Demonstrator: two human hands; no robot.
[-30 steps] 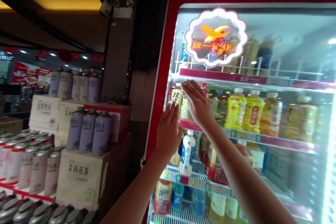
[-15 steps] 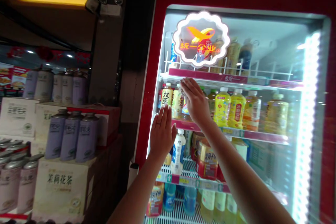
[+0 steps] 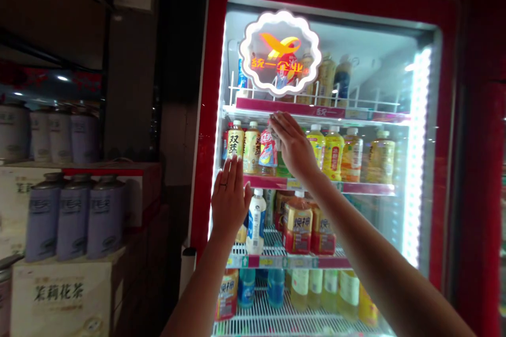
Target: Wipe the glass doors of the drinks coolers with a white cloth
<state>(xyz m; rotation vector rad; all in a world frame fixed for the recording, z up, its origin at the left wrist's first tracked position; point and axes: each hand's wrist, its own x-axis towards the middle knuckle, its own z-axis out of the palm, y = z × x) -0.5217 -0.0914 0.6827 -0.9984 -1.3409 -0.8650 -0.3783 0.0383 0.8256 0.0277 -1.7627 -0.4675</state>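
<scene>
My left hand (image 3: 230, 196) is raised with its palm toward the glass door of a lit drinks fridge (image 3: 211, 63). Its fingers lie straight and close together, the thumb stands apart, and a ring shows on one finger. Higher and to the right, my right hand (image 3: 293, 145) is stretched out flat, fingers angled up and left. Neither holds anything; whether the palms touch the glass cannot be made out. Behind my left fingertips is a pale bottle with dark characters (image 3: 235, 137). Just left of my right hand is a red-labelled bottle (image 3: 268, 147).
Several drinks stand on the fridge's shelves, among them a white-and-blue bottle (image 3: 256, 221) and a red-brown multipack (image 3: 298, 226). A glowing scalloped sign (image 3: 280, 52) is on the door. To the left, purple bottles (image 3: 75, 216) stand on stacked cartons (image 3: 59, 295).
My view has turned right, so the fridge and cartons sit further left. Against the shelves, my right hand has shifted right, uncovering the red-labelled bottle. Both hands stay flat.
</scene>
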